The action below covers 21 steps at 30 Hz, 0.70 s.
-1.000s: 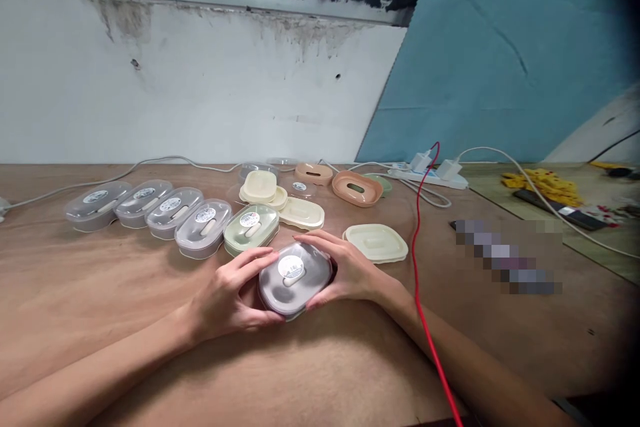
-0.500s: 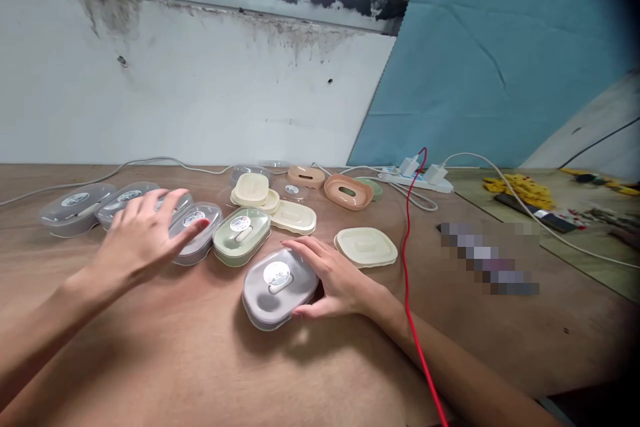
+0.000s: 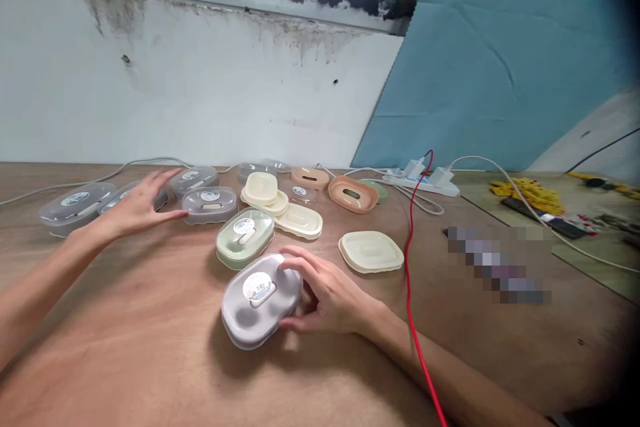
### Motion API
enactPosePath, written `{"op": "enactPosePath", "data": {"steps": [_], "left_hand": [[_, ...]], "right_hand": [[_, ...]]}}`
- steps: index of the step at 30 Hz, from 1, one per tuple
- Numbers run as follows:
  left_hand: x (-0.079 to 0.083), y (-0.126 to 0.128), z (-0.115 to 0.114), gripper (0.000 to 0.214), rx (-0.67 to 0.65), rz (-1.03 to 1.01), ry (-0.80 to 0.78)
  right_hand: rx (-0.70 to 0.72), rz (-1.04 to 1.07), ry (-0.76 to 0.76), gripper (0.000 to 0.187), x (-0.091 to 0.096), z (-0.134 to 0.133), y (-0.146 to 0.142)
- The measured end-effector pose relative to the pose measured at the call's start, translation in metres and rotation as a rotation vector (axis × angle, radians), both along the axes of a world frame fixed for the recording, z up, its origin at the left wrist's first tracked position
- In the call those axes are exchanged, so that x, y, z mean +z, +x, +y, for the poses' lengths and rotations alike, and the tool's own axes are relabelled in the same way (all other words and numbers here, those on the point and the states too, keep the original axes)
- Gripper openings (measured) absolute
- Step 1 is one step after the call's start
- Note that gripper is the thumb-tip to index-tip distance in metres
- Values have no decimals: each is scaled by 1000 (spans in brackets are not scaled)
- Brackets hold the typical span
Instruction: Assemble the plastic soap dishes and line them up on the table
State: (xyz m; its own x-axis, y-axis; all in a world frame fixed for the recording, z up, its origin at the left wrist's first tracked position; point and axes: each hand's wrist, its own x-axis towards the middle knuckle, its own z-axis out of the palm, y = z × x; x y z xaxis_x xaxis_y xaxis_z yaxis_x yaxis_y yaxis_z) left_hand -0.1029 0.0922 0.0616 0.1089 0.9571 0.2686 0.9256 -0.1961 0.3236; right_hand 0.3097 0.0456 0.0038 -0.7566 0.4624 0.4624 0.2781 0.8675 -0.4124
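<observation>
My right hand (image 3: 325, 287) has its thumb and fingers round the right end of a grey lidded soap box (image 3: 263, 330), which looks slightly tilted above the wooden table. A round white label is on its clear cover. My left hand (image 3: 137, 210) is open, fingers spread, over a row of similar grey boxes; it partly hides one grey soap box (image 3: 116, 193). By its thumb is another grey soap box (image 3: 210, 213), with a further grey soap box (image 3: 206, 177) behind. A green soap box (image 3: 245, 250) lies between the hands.
Cream lids (image 3: 300, 221) lie in a loose pile behind the green box, and a cream lid (image 3: 371, 252) lies to the right. Peach trays (image 3: 363, 203) stand near the wall. A red cable (image 3: 411, 280) crosses my right forearm from a power strip (image 3: 445, 188).
Two grey boxes near my left hand have shifted back and turned. My left hand has moved slightly away from me. The grey box in my right hand has moved left and nearer.
</observation>
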Motion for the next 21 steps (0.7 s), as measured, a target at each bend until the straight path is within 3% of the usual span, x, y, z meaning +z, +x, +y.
{"op": "enactPosePath", "data": {"steps": [2,4,7,10,13,16,21], "left_hand": [[-3,8,2,64,-36,3,177],[-12,27,-3,50,-174,-14,252],[-27,65,-16,43,-506,32,216],[-33,89,-27,43,-666,102,187],[-28,88,-29,33,-630,160,274],[-21,70,-25,21,-503,242,329],[-12,48,-23,27,-232,245,274]], "right_hand": [[-31,-25,31,74,0,2,1],[-47,-58,64,73,1,4,2],[-21,-84,113,74,2,5,1],[0,-60,160,70,1,3,-1],[-22,10,249,68,-1,3,0],[-28,53,384,65,-3,7,-4],[-54,-126,470,62,0,20,-43]]}}
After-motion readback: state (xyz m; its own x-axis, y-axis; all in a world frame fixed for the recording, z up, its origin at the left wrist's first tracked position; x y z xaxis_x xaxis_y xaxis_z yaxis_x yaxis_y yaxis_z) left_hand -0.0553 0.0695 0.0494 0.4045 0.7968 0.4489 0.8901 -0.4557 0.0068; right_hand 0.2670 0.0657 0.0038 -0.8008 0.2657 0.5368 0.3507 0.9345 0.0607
